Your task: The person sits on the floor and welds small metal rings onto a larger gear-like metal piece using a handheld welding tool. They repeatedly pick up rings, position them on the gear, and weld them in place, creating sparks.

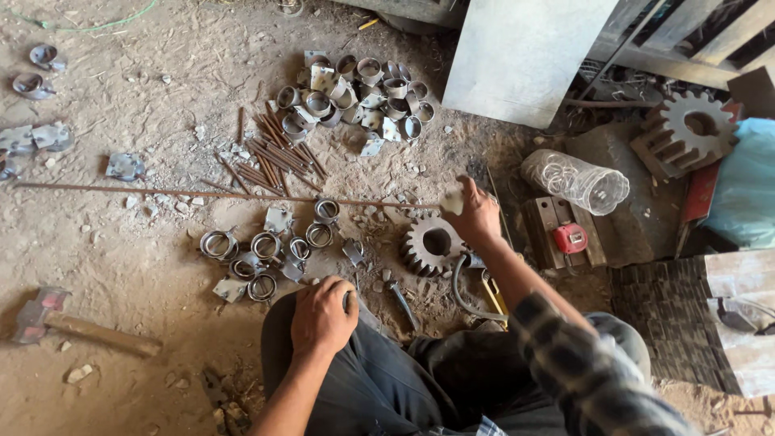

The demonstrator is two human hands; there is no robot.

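Rod [226, 194], long, thin and rusty, gripped at its end by right hand [475, 215].

Head view: stretched across dirt floor [161, 81], away from that closed fist, past short rusty pins [278, 157] and ring clamps [266, 246]. Just below the fist, steel gear [432, 245]; beyond it, clear plastic bag of rings [575, 179] and small red box [570, 237]. Left hand [323, 315] curled on knee around small metal piece [349, 300]. Hammer [77, 323] well apart.
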